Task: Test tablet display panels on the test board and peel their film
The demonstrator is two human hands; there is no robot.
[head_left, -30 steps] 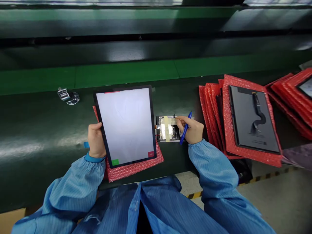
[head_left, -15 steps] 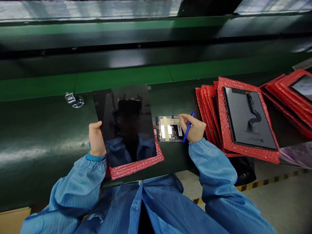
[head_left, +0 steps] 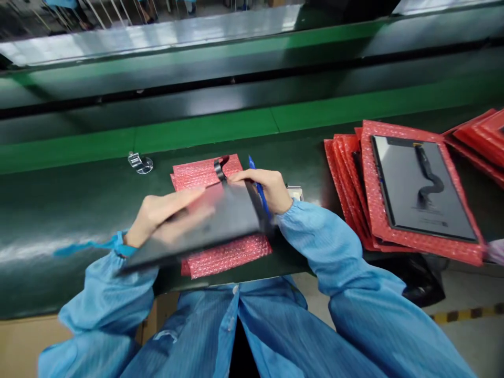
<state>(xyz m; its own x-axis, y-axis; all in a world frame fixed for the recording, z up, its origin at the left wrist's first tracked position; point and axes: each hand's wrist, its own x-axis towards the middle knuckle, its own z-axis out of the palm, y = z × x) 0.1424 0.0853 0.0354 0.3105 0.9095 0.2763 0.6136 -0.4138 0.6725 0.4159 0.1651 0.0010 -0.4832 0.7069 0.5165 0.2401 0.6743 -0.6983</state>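
Observation:
A dark tablet screen [head_left: 232, 215], blurred by motion, is tilted above a red bubble-wrap bag [head_left: 228, 254]. My left hand [head_left: 157, 215] is at its upper left edge, fingers stretched along it and mirrored in the glossy surface. At the upper right corner, my right hand [head_left: 271, 186] pinches the screen's edge and keeps a blue pen [head_left: 260, 191] tucked between its fingers. A black flex cable [head_left: 219, 169] curls up just beyond the screen. Behind my right wrist, a small part of the circuit board assembly [head_left: 295, 193] shows; the remainder is hidden.
Right of my hands, a stack of red bubble-wrap bags [head_left: 350, 178] carries another screen [head_left: 425, 189] with a dark flex cable. More red bags [head_left: 488, 139] lie farther right. A clear tape-like object [head_left: 140, 163] sits at the left on the dark green bench [head_left: 59, 210].
The screen has been lifted off the red bag and tilted. My right hand has moved left from the circuit board assembly to the screen, still with the pen. The view has shifted slightly.

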